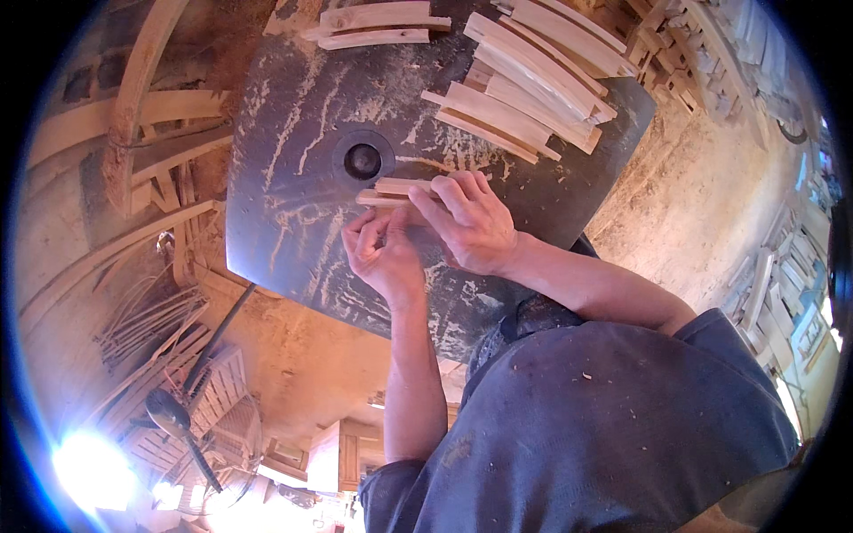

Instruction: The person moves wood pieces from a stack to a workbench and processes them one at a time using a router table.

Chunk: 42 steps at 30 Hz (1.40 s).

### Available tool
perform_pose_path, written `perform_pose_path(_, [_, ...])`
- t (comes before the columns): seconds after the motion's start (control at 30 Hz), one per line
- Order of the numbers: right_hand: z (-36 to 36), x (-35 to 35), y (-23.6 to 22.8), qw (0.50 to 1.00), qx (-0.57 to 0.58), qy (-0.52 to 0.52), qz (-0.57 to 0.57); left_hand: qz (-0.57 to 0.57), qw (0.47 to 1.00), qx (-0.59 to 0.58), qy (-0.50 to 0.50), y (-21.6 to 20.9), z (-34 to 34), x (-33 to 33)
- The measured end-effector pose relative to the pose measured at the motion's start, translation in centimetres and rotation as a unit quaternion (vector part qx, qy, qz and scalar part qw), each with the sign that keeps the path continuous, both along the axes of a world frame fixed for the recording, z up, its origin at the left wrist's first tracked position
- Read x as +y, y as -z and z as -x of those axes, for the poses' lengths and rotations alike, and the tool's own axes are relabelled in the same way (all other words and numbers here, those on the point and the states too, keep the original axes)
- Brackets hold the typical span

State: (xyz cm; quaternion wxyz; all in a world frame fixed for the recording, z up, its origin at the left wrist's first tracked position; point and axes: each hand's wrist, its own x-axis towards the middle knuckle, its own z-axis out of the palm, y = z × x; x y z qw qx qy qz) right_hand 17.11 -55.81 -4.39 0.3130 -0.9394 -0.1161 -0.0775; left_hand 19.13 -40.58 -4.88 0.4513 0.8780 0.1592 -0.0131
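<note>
Steadying the wood (380,197) between them, the left hand (384,258) and right hand (475,226) work low over the dark table (293,231), just on the near side of the round fitting (362,161). The left fingers are drawn together, pinching the wood's near edge; the right fingers, bent, hold its right end, the thumb hidden. Gripping at two places probably stops so short a piece from tipping. Other strips (533,80) lie grouped toward the far side, seemingly to leave elbow room yet be within reach.
</note>
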Motion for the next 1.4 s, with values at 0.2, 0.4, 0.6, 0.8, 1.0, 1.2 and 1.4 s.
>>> perform_pose_path(0.2, [-1.2,1.0,0.6,1.0,0.004,0.011,-0.007,0.01,1.0,-0.001,-0.008,0.0,-1.6,0.5])
perform_pose_path(0.4, [-1.9,1.4,1.0,1.0,0.001,0.006,-0.021,0.005,1.0,-0.003,-0.008,-0.1,-2.4,0.8])
perform_pose_path(0.6, [-2.4,1.6,1.0,1.0,0.005,0.002,-0.02,0.001,1.0,-0.008,-0.007,0.0,-2.9,1.0])
perform_pose_path(0.8, [-2.8,1.6,0.6,1.0,-0.006,-0.002,-0.01,-0.023,1.0,-0.011,0.0,-0.2,-3.1,1.2])
perform_pose_path(1.0, [-3.4,2.2,1.2,0.999,-0.02,-0.01,-0.023,0.019,0.999,0.002,-0.032,-0.2,-3.7,1.4])
perform_pose_path(1.2, [-4.5,3.0,1.7,0.999,-0.023,-0.029,-0.021,-0.004,1.0,0.003,-0.02,-0.1,-4.4,2.4])
perform_pose_path(1.4, [-6.0,4.3,1.8,0.998,-0.027,-0.046,-0.02,0.017,0.999,-0.025,-0.036,0.4,-5.2,3.8])
